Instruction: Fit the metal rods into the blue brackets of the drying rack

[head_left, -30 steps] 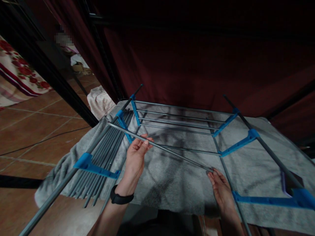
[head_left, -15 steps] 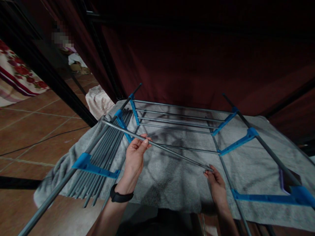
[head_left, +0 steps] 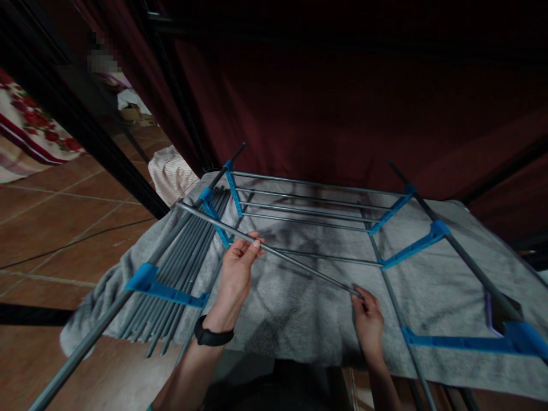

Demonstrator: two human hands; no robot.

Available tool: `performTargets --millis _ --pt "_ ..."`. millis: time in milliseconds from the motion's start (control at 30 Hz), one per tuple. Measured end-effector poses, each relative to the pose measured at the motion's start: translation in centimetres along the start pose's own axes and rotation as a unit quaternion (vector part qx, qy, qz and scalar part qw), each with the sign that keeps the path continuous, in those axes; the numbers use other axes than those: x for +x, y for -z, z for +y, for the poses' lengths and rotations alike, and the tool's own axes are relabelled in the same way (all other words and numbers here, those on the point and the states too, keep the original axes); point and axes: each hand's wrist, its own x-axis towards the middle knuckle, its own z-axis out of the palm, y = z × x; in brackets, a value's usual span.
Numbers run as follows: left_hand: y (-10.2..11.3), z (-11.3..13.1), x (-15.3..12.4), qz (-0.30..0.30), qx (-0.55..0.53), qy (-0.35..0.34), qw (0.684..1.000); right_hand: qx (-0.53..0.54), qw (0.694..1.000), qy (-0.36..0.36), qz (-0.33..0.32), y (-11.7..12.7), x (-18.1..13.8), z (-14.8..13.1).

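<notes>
A grey metal rod (head_left: pixel 295 262) runs slantwise across a drying-rack frame (head_left: pixel 432 234) with blue plastic brackets. My left hand (head_left: pixel 237 274) pinches the rod near its middle, thumb on top; a black band is on that wrist. My right hand (head_left: pixel 367 319) is closed on the rod's near right end, beside a grey frame bar. The rod's far left end reaches the left side rail by a blue bracket (head_left: pixel 208 200). Three rods sit fitted between the far brackets.
The frame lies on a grey towel (head_left: pixel 299 308). A bundle of several loose grey rods (head_left: pixel 180 274) lies along the left rail. Dark red curtain (head_left: pixel 342 103) hangs behind. Brown tiled floor (head_left: pixel 55 228) and a light cloth (head_left: pixel 171 171) are at the left.
The rod has shifted slightly to the left and farther away. My right hand slid left and a little down with its end; my left hand barely moved.
</notes>
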Motion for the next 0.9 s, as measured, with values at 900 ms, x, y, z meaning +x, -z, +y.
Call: performTargets --millis 900 --pt "-2.2 -2.3 0.1 -0.081 0.033 0.009 0.996 -0.136 0.989 0.048 0.032 -1.2 -1.4 -2.2"
